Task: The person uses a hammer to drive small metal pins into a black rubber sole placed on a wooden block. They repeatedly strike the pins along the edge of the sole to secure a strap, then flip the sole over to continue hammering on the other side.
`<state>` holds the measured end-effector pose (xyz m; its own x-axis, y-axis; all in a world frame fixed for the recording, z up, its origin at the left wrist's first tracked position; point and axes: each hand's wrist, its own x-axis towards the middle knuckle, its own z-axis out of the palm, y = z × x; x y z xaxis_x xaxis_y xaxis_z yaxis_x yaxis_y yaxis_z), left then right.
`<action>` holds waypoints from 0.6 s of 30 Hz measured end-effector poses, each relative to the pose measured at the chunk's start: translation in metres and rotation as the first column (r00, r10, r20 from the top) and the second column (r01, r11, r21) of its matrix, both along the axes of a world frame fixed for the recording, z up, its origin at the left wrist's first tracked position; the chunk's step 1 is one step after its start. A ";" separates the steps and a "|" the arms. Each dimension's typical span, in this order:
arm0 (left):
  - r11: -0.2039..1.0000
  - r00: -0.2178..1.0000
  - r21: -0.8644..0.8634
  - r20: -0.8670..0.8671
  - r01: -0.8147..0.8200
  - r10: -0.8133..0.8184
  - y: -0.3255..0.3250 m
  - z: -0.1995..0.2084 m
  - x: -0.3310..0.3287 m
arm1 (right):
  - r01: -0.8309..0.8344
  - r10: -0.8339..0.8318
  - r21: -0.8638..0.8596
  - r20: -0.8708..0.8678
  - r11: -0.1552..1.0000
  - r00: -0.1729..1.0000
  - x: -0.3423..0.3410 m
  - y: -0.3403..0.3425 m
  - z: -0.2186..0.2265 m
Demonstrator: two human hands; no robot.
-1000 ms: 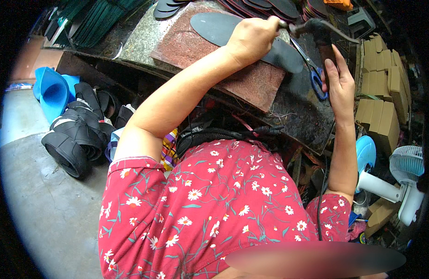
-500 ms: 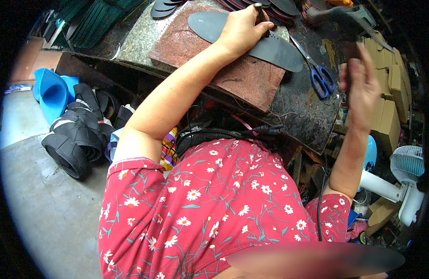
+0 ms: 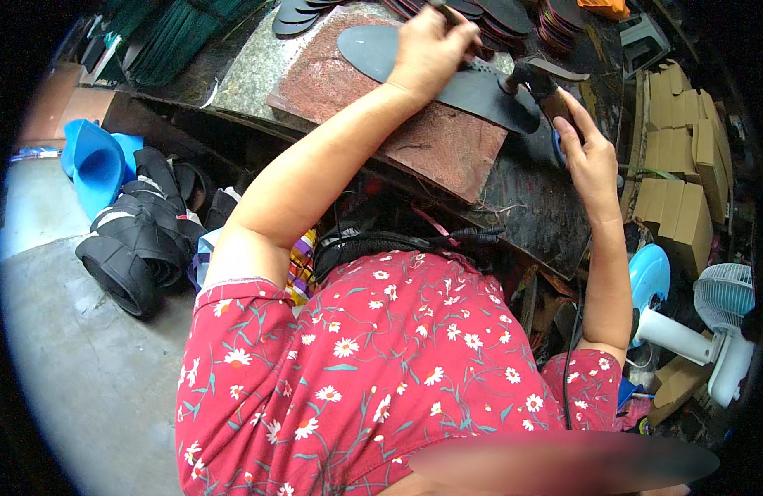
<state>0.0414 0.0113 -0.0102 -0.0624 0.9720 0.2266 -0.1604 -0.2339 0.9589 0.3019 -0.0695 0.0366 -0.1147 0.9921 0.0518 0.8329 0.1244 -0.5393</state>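
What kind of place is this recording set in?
Most likely a small shoemaking or sandal workshop. A dark flat sole lies on a reddish stone slab under the left hand, more cut soles are stacked behind, and rubber straps are piled on the floor.

Black straps (image 3: pixel 137 240) beside blue sole (image 3: pixel 96 169); cardboard boxes (image 3: pixel 683 165); 2 fans (image 3: pixel 712 322).

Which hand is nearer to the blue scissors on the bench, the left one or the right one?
The right. The right hand, holding a hammer, is directly at the scissors, partly covering them. The left hand presses the dark insole, farther to the left.
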 end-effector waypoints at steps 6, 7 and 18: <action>0.995 0.993 0.086 -0.113 0.042 -0.032 0.001 0.009 -0.033 | 0.015 -0.014 0.060 -0.008 0.998 1.000 -0.005 -0.002 -0.001; 0.997 0.992 0.011 -0.109 0.072 -0.070 -0.003 0.007 -0.033 | 0.014 -0.013 0.059 -0.020 0.998 1.000 -0.004 -0.001 -0.001; 0.988 0.894 0.153 -0.437 -0.033 0.098 -0.008 0.002 -0.021 | -0.047 0.072 0.096 -0.276 0.994 0.959 -0.014 -0.002 0.027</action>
<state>0.0207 0.0034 -0.0080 0.0130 0.9262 0.3769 0.2929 -0.3639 0.8842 0.2877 -0.0715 0.0641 -0.1422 0.9740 0.1761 0.6410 0.2262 -0.7334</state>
